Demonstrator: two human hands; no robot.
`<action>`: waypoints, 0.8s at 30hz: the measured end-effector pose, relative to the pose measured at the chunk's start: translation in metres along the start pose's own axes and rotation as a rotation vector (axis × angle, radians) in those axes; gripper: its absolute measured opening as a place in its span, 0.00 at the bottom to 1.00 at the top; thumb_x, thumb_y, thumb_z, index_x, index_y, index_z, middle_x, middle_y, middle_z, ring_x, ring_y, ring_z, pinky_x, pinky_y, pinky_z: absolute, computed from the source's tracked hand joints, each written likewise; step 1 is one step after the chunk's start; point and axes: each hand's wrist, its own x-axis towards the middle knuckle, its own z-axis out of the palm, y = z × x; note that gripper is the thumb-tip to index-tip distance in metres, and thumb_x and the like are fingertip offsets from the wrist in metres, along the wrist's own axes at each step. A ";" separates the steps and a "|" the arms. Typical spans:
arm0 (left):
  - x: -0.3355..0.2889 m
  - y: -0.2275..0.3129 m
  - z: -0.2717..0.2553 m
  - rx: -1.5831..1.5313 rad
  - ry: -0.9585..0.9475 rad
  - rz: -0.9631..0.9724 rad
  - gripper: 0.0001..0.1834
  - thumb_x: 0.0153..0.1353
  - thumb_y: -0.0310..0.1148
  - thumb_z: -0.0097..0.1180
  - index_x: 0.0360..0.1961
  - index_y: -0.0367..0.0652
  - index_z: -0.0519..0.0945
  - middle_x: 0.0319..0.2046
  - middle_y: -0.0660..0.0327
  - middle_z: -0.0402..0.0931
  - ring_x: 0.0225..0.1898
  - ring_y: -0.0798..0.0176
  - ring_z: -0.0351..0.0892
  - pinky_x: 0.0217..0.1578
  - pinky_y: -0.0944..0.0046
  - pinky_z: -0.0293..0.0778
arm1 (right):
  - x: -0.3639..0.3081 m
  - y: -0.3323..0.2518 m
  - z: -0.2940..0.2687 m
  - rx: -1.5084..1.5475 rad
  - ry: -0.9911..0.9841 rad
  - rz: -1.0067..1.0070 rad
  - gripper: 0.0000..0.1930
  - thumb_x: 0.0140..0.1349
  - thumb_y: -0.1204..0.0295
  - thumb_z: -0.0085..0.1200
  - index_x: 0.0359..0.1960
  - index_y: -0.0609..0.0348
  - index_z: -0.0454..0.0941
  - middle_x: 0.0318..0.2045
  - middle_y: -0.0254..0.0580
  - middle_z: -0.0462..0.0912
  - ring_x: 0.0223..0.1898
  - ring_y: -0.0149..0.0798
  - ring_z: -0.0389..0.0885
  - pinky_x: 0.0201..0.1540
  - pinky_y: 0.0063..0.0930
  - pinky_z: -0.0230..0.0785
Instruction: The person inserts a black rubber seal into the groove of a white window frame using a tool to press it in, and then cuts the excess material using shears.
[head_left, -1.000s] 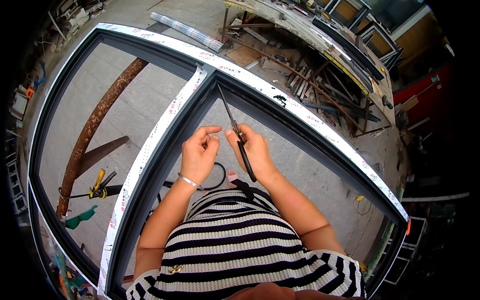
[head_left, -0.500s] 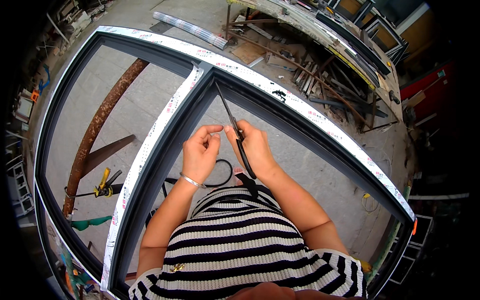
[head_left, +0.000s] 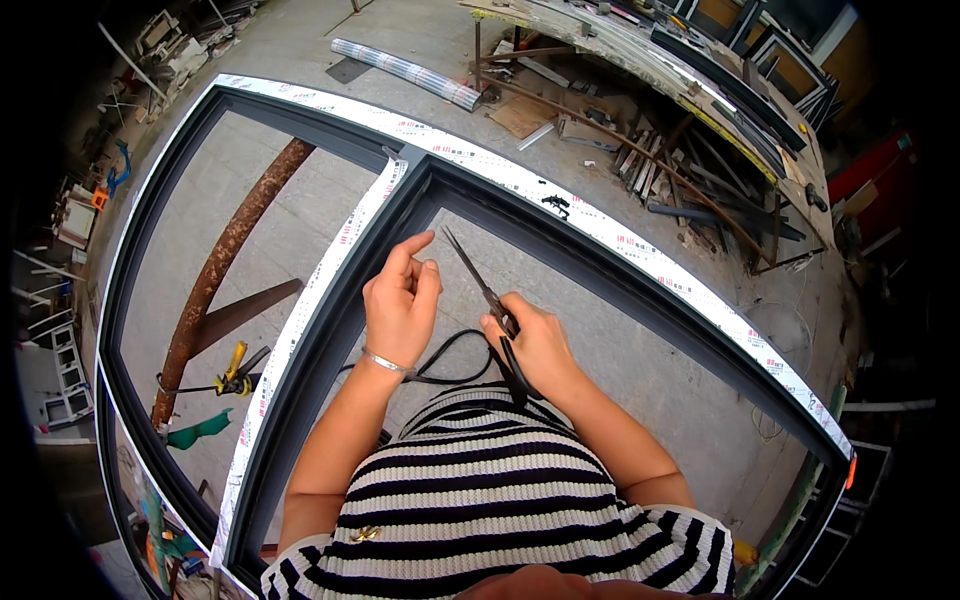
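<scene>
Trimming a black rubber strip looks like the step in hand, judging by how the tools sit over the large dark window frame lying flat on the concrete. The right hand closes around the handles of a pair of scissors, whose blades are shut or nearly so and point up and away toward the frame's middle bar. The left hand is half curled just beside the blades, forefinger raised, thumb and fingers drawn together as if pinching the strip's end, though whether it truly holds the strip cannot be told from this angle. The strip itself loops below both hands, close against the person's striped shirt. My reading is that the next move calls for bringing the strip's end squarely between the blades, holding it taut with the left fingers and keeping them clear of the cutting edge. White protective tape runs along the frame's top face.
</scene>
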 end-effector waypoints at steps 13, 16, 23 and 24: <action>0.028 0.003 0.035 0.110 -0.150 -0.062 0.45 0.59 0.23 0.48 0.72 0.40 0.37 0.15 0.59 0.73 0.18 0.68 0.72 0.25 0.67 0.70 | -0.012 0.035 -0.008 0.181 -0.061 0.044 0.12 0.62 0.66 0.57 0.35 0.65 0.77 0.16 0.43 0.78 0.17 0.31 0.75 0.22 0.26 0.66; 0.025 0.006 0.036 0.130 -0.144 0.004 0.46 0.59 0.23 0.50 0.72 0.39 0.36 0.15 0.59 0.72 0.17 0.68 0.71 0.24 0.67 0.70 | -0.012 0.025 -0.015 0.125 -0.059 0.047 0.13 0.61 0.65 0.58 0.34 0.65 0.77 0.17 0.46 0.78 0.18 0.36 0.75 0.24 0.29 0.67; 0.028 0.014 0.024 0.436 -0.137 0.031 0.47 0.57 0.27 0.52 0.71 0.36 0.35 0.17 0.46 0.76 0.21 0.42 0.78 0.26 0.49 0.74 | -0.012 0.028 -0.014 0.186 -0.078 0.051 0.14 0.61 0.63 0.59 0.35 0.64 0.76 0.19 0.52 0.78 0.20 0.46 0.77 0.26 0.35 0.68; 0.032 0.016 0.020 0.520 -0.163 -0.002 0.47 0.57 0.27 0.52 0.71 0.35 0.36 0.17 0.45 0.76 0.21 0.40 0.78 0.26 0.47 0.74 | -0.012 0.027 -0.015 0.172 -0.080 0.041 0.14 0.61 0.63 0.59 0.35 0.64 0.76 0.19 0.52 0.78 0.20 0.46 0.78 0.26 0.35 0.68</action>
